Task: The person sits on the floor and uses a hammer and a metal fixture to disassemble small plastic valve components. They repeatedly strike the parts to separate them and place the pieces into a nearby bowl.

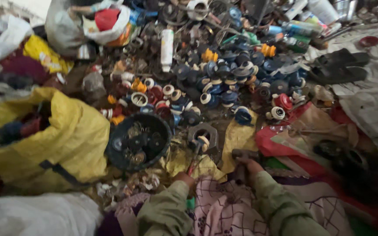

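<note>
Two hands, left (184, 178) gripping thin tool (193, 161), right (249, 166) gripping hammer (243, 158)

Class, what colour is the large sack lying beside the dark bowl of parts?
Yellow: the sack, left of the bowl, shows in the head view.

Bowl (138, 140) of small parts left of metal block (203, 136), sack (62, 135) further left, heap of caps (224, 78) behind, sandals (340, 64) far right, hammer (243, 159) before block
</note>
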